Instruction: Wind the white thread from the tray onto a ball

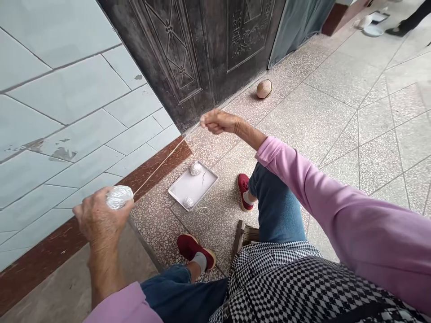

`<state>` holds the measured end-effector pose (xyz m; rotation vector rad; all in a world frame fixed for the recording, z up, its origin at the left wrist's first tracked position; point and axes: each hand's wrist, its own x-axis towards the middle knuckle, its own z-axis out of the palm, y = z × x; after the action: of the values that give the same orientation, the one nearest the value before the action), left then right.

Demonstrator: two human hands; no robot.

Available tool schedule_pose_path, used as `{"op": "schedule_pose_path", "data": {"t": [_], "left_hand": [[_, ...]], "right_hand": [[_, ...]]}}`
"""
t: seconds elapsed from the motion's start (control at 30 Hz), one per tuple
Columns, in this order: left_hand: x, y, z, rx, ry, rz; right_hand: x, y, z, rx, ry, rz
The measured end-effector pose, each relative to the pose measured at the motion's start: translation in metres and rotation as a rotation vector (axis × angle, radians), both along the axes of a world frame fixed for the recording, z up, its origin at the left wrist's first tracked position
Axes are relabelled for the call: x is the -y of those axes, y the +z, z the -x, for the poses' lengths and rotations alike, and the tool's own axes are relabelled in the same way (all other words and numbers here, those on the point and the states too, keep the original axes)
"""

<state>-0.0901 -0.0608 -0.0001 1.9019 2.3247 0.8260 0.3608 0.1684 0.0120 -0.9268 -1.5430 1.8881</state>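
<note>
A seated person's left hand (97, 220), at eight o'clock, grips a silvery thread ball (118, 196). The right hand (218, 121), near twelve o'clock, pinches the taut thread (158, 166) stretched between them, above a white tray (193, 185).

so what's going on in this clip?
A seated person is working with thread. The left hand grips a silvery ball; a taut thread runs from it up to the right hand, which pinches the other end. On the floor ahead lies a white tray with two more balls, one at each end. A brown ball sits by the dark door.
</note>
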Motion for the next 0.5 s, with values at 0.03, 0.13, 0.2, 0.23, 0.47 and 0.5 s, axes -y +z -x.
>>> {"op": "schedule_pose_path", "data": {"t": [0.03, 0.13, 0.2, 0.23, 0.47, 0.5], "left_hand": [[0.002, 0.000, -0.002, 0.021, -0.014, 0.028], [0.004, 0.002, -0.012, 0.096, -0.057, 0.170], [0.006, 0.006, -0.019, 0.174, -0.066, 0.315], [0.007, 0.009, -0.022, 0.233, -0.076, 0.389], [0.036, 0.015, -0.025, 1.097, -0.239, 0.469], [0.039, 0.015, -0.026, 1.212, -0.226, 0.373]], "right_hand": [[-0.008, -0.003, -0.010, 0.038, -0.089, -0.001], [-0.019, -0.014, -0.035, 0.156, -0.312, 0.000], [-0.019, -0.020, -0.048, 0.202, -0.444, 0.003], [-0.019, -0.022, -0.055, 0.218, -0.509, 0.000], [-0.022, -0.032, -0.081, 0.591, -0.682, -0.149], [-0.021, -0.034, -0.081, 0.623, -0.666, -0.167]]}}
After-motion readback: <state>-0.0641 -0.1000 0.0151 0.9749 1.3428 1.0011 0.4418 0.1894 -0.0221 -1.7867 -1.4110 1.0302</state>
